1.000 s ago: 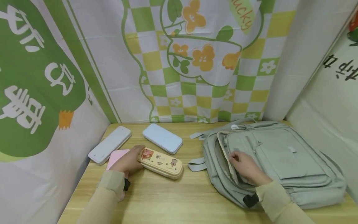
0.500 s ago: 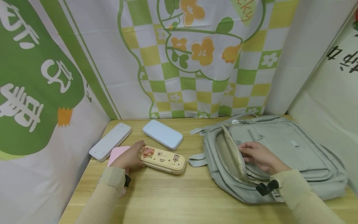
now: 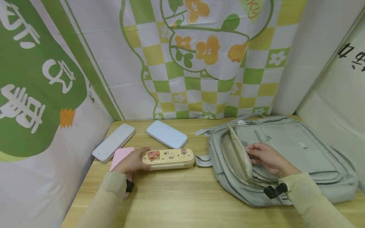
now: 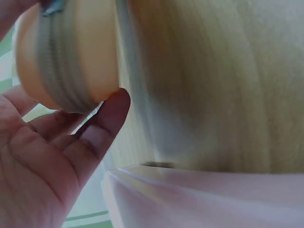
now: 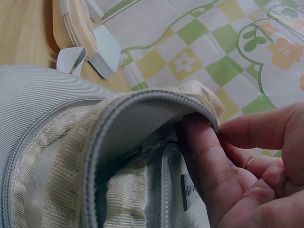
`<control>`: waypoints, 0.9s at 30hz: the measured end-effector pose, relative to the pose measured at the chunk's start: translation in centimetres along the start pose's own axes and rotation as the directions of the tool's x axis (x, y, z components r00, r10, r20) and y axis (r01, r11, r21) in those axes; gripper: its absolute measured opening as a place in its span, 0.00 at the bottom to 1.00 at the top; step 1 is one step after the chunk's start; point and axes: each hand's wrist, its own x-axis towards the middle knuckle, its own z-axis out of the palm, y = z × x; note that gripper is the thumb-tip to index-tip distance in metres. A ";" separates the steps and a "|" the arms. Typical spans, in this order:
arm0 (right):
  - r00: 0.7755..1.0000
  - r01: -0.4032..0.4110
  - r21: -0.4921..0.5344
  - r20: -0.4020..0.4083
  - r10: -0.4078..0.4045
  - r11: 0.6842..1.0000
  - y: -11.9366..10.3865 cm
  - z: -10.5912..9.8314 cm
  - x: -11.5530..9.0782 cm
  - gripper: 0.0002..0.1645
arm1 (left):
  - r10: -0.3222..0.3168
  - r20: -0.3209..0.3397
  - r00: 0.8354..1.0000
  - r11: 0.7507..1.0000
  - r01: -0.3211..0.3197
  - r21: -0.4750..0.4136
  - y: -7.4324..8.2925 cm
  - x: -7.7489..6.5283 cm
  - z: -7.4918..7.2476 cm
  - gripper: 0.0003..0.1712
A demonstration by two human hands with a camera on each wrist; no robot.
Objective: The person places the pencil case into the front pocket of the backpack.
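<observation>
My left hand grips the left end of a yellow pencil case with bear pictures on its lid; the left wrist view shows thumb and fingers around its zipped end. A grey-green backpack lies on the right side of the table with its front compartment unzipped. With thumb and fingers my right hand pinches the edge of the opening and holds the flap away from the bag. The pencil case's right end is close to a loose strap of the backpack. The depth of the compartment is hidden.
A white case lies at the left, a light blue case behind the yellow one. A pink case is partly covered by my left hand and arm. Patterned cloth hangs behind the wooden table.
My right hand has pulled the flap to the right, widening the backpack's opening. In my left hand the yellow pencil case has swung round, its right end shifting right and away from me.
</observation>
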 end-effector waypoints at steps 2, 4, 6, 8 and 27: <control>1.000 -0.002 -0.002 -0.003 0.002 1.000 0.0 0.0 0.0 0.11 | -0.032 -0.006 0.999 0.999 0.031 -0.042 0.0 -0.2 0.0 0.56; 1.000 -0.001 -0.004 -0.004 0.001 1.000 0.1 -0.1 0.0 0.11 | -0.044 -0.016 0.999 0.996 0.043 -0.077 0.1 -0.3 0.0 0.55; 1.000 -0.001 -0.008 -0.004 0.001 1.000 0.1 -0.1 0.0 0.11 | -0.053 -0.021 0.998 0.991 0.050 -0.126 0.2 -0.4 -0.1 0.53; 1.000 -0.003 -0.009 -0.007 0.003 1.000 0.0 -0.2 0.0 0.11 | -0.051 -0.020 0.999 0.984 0.046 -0.172 0.4 -0.5 -0.2 0.51; 0.989 0.149 0.202 -0.038 -0.144 0.968 -0.4 -2.1 -1.7 0.15 | -0.037 -0.014 0.999 0.573 0.010 -0.820 3.8 -0.7 0.1 0.33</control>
